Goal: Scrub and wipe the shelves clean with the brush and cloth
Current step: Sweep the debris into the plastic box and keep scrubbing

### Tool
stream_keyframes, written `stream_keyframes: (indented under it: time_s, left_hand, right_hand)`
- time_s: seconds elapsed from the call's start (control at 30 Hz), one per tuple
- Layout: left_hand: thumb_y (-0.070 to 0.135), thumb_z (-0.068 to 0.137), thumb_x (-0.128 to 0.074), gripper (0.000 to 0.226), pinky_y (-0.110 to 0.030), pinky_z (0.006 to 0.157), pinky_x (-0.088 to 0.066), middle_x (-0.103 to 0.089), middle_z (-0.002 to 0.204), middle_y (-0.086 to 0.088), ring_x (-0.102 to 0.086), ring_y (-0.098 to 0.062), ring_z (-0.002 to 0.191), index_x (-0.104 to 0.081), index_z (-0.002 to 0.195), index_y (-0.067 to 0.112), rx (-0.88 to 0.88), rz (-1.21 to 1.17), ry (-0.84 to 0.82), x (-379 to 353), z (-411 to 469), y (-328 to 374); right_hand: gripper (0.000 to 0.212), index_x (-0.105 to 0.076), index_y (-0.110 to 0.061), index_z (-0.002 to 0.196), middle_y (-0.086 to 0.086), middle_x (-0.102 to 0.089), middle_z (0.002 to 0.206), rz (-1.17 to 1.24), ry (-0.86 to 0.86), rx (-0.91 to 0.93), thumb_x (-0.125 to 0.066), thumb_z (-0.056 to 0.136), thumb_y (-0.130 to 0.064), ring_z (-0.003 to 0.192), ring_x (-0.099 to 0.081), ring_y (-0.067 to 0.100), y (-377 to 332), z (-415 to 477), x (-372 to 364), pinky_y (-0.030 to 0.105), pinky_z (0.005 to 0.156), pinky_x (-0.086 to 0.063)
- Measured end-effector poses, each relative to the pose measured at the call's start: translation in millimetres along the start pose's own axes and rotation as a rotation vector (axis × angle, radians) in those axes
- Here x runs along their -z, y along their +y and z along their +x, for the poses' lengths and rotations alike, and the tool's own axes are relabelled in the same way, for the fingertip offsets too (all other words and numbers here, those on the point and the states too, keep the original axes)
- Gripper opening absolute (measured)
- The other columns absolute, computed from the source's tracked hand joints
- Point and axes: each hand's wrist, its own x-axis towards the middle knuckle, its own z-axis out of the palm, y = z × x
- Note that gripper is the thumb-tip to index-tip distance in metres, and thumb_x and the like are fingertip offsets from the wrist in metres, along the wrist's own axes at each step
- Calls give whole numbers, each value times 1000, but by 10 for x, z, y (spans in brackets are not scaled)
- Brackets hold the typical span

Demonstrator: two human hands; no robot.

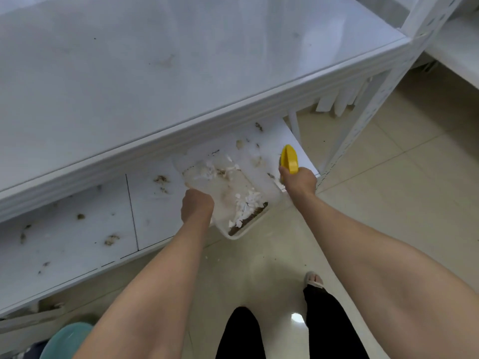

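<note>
My right hand [298, 183] grips a yellow brush [289, 159] at the right end of the lower white shelf [77, 237], bristles down on the shelf surface. My left hand [197, 206] holds the rim of a clear plastic tray [272, 195] tilted against the shelf's front edge; white scraps and brown dirt lie inside it. Brown dirt clumps are scattered along the lower shelf. The upper shelf [181, 60] has faint smudges and specks. No cloth is in view.
A white perforated upright post [373, 104] stands at the right of the shelves. A teal bowl-like object [67, 340] sits at the bottom left. My legs in black trousers and a sandalled foot [313, 279] stand on the beige tiled floor.
</note>
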Motion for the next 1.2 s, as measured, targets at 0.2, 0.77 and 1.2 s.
stream_keyframes:
  time_s: [0.2,0.77,1.2]
  left_hand:
    - [8,91,-39,34,-44,90,-51,-61,118,-14,-62,-31,102,-51,124,5,83,-108,147,-469,439,254]
    - [17,99,-35,27,-35,73,-48,-64,108,-13,-63,-30,90,-57,109,6,50,-87,235,-917,750,237]
    - [21,96,-34,32,-29,67,-38,-60,113,-12,-56,-28,91,-48,123,9,-217,289,-18,-832,-331,23]
  right_hand:
    - [35,-54,-6,74,16,-64,88,48,-170,0,-46,94,-33,85,-64,34,237,726,-293,29,65,-39]
    - [43,-42,-7,140,19,-38,142,-47,-163,-85,-34,100,-20,123,-46,37,453,1266,-565,37,96,-38]
    - [30,-55,-8,120,16,-59,125,-303,-189,-85,-47,94,-20,115,-55,35,640,171,-50,33,79,-39]
